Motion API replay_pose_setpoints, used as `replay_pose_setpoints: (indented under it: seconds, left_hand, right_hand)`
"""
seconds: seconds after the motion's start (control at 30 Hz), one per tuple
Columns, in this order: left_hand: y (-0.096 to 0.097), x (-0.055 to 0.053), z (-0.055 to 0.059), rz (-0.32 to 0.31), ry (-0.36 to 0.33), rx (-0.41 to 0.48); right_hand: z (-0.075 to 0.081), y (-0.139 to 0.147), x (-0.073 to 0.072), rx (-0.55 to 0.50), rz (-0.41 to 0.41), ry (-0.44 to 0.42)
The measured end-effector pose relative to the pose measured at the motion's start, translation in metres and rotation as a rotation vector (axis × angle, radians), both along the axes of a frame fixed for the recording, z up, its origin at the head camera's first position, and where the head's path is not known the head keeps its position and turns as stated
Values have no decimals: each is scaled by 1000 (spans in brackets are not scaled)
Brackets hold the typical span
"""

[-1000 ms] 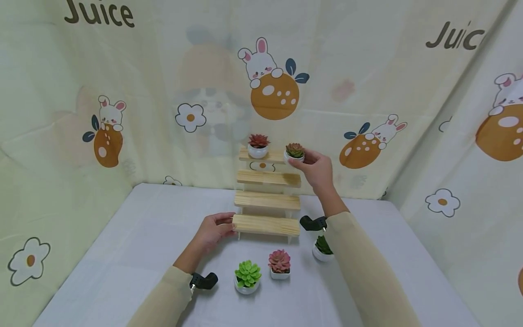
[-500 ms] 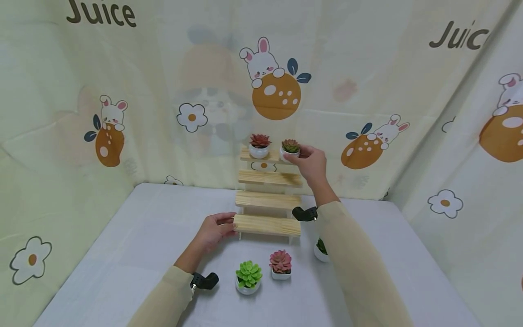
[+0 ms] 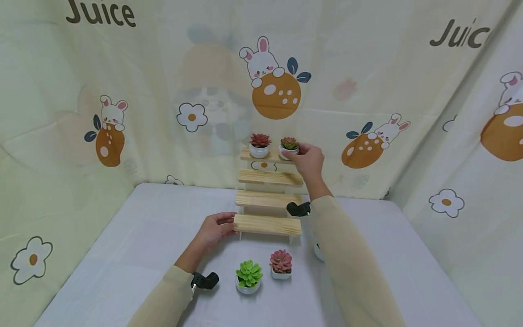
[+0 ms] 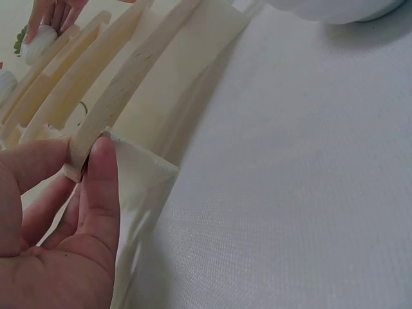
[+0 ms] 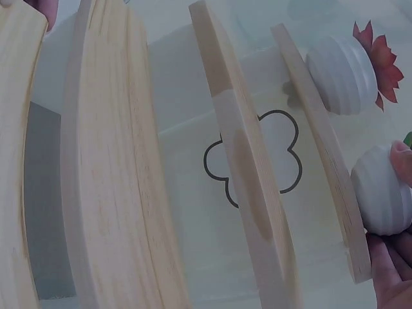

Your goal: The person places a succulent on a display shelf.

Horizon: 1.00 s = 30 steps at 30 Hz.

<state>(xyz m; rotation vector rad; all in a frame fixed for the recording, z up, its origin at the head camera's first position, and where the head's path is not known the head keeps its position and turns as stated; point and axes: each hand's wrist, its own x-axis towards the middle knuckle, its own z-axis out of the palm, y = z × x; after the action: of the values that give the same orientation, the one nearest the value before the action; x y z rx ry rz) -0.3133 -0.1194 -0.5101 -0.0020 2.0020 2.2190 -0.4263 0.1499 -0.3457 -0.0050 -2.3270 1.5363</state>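
Note:
A stepped stand of light wooden boards (image 3: 267,225) stands at the back of the table. My left hand (image 3: 212,231) pinches the left end of its lowest board, thumb and fingers on either side in the left wrist view. On the top board, my right hand (image 3: 311,161) grips a small white pot with a green, red-tipped succulent (image 3: 289,144) at the right end. In the right wrist view this pot (image 5: 380,190) sits right at the board's surface. To its left is a red succulent (image 3: 259,141) in a similar white pot.
In front of the stand are a bright green succulent (image 3: 249,273) in a round white pot and a pink succulent (image 3: 280,261) in a square one. Another white pot (image 3: 319,252) is mostly hidden by the right sleeve. A printed curtain (image 3: 155,68) hangs behind.
My right hand has moved left with the green, red-tipped succulent, bringing it over the top board beside the red one. The left hand has kept its hold on the lowest board.

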Motion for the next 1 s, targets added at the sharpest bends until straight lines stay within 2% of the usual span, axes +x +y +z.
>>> replay_pose_setpoints:
  seconds: [0.37, 0.57, 0.87, 1.0]
  left_hand:
    - [-1, -3, -3, -4, -3, 11]
    - [-1, -2, -3, -7, -21, 14]
    - [-1, 0, 0, 4, -23, 16]
    - [-1, -1, -2, -1, -14, 16]
  right_hand:
    - [-1, -3, 1, 19, 17, -11]
    - [-8, 3, 5, -50, 35, -19]
    - [-20, 21, 23, -92, 58, 35]
    - [-30, 31, 33, -99, 45, 31]
